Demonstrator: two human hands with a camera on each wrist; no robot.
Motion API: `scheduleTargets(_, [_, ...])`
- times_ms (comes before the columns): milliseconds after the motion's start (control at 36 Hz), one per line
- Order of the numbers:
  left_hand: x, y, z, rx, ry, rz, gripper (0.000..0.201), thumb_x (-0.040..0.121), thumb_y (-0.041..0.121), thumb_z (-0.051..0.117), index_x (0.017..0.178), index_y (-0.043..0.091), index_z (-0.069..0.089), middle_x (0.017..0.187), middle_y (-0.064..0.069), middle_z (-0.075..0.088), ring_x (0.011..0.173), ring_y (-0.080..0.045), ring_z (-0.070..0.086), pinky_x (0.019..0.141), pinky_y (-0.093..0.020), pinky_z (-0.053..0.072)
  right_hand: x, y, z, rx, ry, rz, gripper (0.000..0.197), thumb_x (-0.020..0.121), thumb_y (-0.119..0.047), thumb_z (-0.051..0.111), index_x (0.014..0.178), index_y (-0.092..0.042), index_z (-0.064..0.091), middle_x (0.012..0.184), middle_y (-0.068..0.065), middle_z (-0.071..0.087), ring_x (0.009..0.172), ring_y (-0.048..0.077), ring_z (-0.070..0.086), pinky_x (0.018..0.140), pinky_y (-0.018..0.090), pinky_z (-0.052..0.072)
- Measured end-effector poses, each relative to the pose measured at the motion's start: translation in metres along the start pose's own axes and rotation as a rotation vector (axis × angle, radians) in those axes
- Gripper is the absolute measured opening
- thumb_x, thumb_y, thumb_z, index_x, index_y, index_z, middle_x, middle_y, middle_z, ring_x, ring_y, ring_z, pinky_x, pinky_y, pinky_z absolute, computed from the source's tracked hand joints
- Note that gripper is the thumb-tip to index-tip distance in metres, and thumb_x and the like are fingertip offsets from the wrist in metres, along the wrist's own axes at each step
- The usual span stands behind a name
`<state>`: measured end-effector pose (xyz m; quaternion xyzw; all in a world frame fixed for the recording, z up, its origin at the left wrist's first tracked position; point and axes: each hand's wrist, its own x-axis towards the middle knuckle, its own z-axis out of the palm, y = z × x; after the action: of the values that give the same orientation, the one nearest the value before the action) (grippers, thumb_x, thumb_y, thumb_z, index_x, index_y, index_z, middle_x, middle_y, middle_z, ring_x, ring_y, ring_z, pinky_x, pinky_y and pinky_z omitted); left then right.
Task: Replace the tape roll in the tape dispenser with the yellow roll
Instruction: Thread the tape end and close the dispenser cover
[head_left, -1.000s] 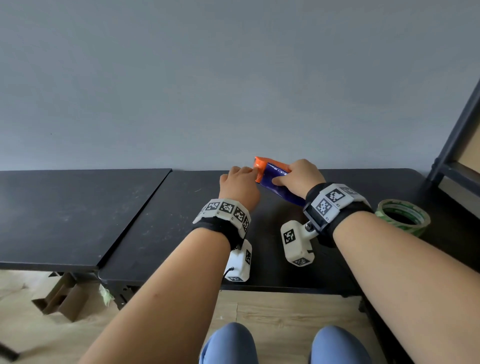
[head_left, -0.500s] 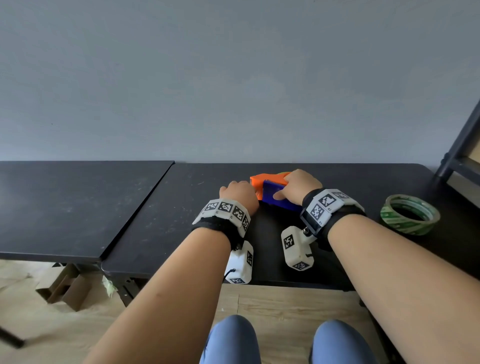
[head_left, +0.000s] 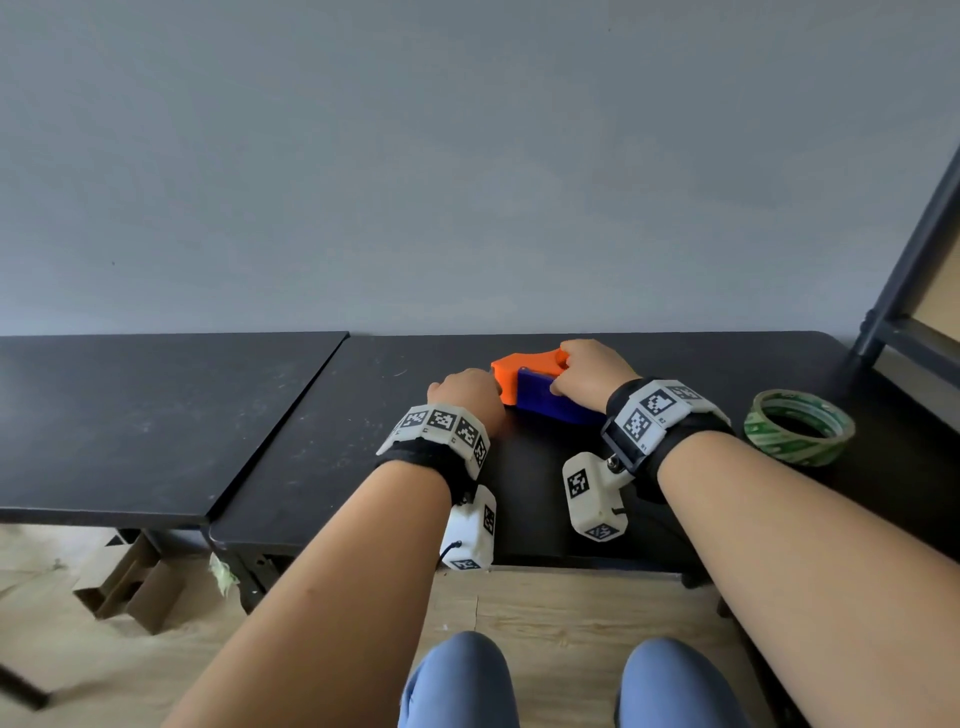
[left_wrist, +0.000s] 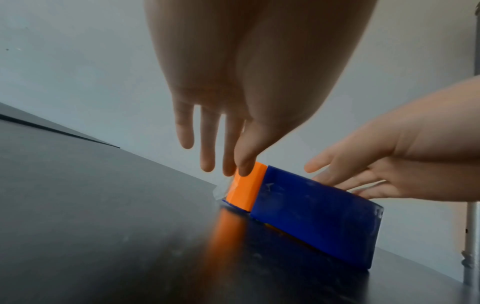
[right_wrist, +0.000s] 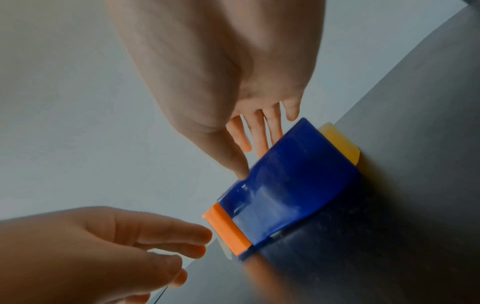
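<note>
The tape dispenser (head_left: 540, 397), blue with an orange end, lies on the black table (head_left: 363, 467) near the wall. My right hand (head_left: 587, 369) grips it from above, thumb on the near blue side (right_wrist: 285, 185) and fingers over the far side. My left hand (head_left: 462, 387) reaches its orange end (left_wrist: 246, 187) with straight fingers, thumb and forefinger tips touching it. A clear tape end (right_wrist: 226, 252) sticks out below the orange part. The yellow roll (right_wrist: 340, 144) shows at the dispenser's back end.
A green and white tape roll (head_left: 797, 426) lies flat on the table at the right. A second black table (head_left: 130, 415) adjoins on the left. A dark shelf frame (head_left: 909, 291) stands at the far right. Cardboard (head_left: 130, 592) lies on the floor.
The dispenser was held tilted above the table and now lies on it. Both hands came down with it, and the left fingers have straightened at the orange end.
</note>
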<state>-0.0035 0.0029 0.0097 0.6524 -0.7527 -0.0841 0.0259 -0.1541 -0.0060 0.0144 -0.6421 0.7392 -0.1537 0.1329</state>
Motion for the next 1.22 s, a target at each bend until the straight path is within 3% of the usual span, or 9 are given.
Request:
scheduleTargets(83, [-0.008,0.003,-0.005,-0.07,0.043,-0.001,0.044,0.091,0.004,0.042,0.129,0.02,0.06,0.137,-0.006,0.055,0.123,-0.028,0.056,0.102,-0.036,0.04,-0.008,0.002,-0.008,0.077,0.039,-0.008,0.02,0.089,-0.01,0.053,0.099,-0.025,0.06,0.122,0.011,0.062,0.118,0.033,0.055,0.086,0.034,0.043])
scheduleTargets(222, [-0.022,0.016,-0.009,-0.152,0.084,0.038,0.049,0.092,0.004,0.042,0.137,0.019,0.053,0.141,-0.009,0.047,0.128,-0.031,0.05,0.105,-0.04,0.043,-0.027,0.017,-0.02,0.131,0.109,0.024,0.022,0.086,-0.001,0.042,0.088,-0.011,0.061,0.09,0.008,0.06,0.095,0.032,0.059,0.07,0.033,0.045])
scheduleTargets(361, [-0.035,0.038,-0.007,-0.171,0.116,0.09,0.051,0.091,0.002,0.04,0.138,0.018,0.052,0.141,-0.01,0.045,0.129,-0.031,0.046,0.106,-0.042,0.043,-0.045,0.045,-0.027,0.15,0.2,0.115,0.038,0.09,-0.002,0.044,0.124,-0.001,0.061,0.126,0.016,0.064,0.117,0.033,0.06,0.098,0.042,0.049])
scheduleTargets(444, [-0.04,0.054,-0.007,-0.152,0.11,0.127,0.052,0.092,0.003,0.041,0.141,0.019,0.049,0.141,-0.01,0.044,0.13,-0.031,0.045,0.105,-0.042,0.044,-0.053,0.066,-0.033,0.168,0.208,0.178,0.041,0.091,-0.005,0.047,0.13,-0.003,0.058,0.135,0.015,0.059,0.124,0.034,0.056,0.101,0.039,0.046])
scheduleTargets(528, [-0.041,0.071,-0.007,-0.091,0.102,0.167,0.054,0.09,0.004,0.044,0.142,0.018,0.047,0.139,-0.01,0.047,0.129,-0.031,0.045,0.103,-0.041,0.046,-0.062,0.083,-0.039,0.116,0.22,0.223,0.021,0.09,-0.014,0.054,0.103,-0.006,0.068,0.115,0.011,0.068,0.108,0.034,0.062,0.08,0.034,0.05])
scheduleTargets(611, [-0.041,0.087,-0.006,-0.045,0.091,0.191,0.054,0.09,0.004,0.045,0.143,0.015,0.046,0.14,-0.01,0.046,0.131,-0.031,0.043,0.101,-0.039,0.044,-0.066,0.103,-0.043,0.082,0.236,0.291,0.025,0.084,-0.014,0.052,0.061,-0.012,0.043,0.076,0.009,0.055,0.083,0.033,0.056,0.057,0.029,0.035])
scheduleTargets(778, [-0.037,0.106,0.002,0.01,0.096,0.224,0.047,0.094,0.014,0.044,0.14,0.018,0.049,0.144,-0.011,0.045,0.135,-0.033,0.039,0.105,-0.044,0.042,-0.081,0.123,-0.051,-0.061,0.182,0.494,0.019,0.085,-0.017,0.049,0.096,-0.009,0.062,0.112,0.013,0.064,0.106,0.033,0.063,0.093,0.037,0.049])
scheduleTargets(972, [-0.028,0.112,0.013,0.041,0.084,0.246,0.043,0.097,0.022,0.043,0.14,0.016,0.048,0.147,-0.007,0.046,0.138,-0.031,0.037,0.11,-0.045,0.036,-0.069,0.128,-0.042,-0.215,0.085,0.463,0.017,0.083,-0.017,0.051,0.091,-0.015,0.066,0.077,0.002,0.058,0.081,0.026,0.058,0.074,0.027,0.043])
scheduleTargets(1222, [-0.006,0.098,0.015,0.022,0.121,0.232,0.055,0.094,0.013,0.047,0.148,0.018,0.038,0.159,-0.004,0.03,0.147,-0.029,0.024,0.119,-0.044,0.024,-0.034,0.119,-0.03,-0.11,0.031,0.293,0.041,0.098,-0.021,0.045,0.133,-0.005,0.057,0.138,0.013,0.058,0.125,0.032,0.055,0.105,0.035,0.041])
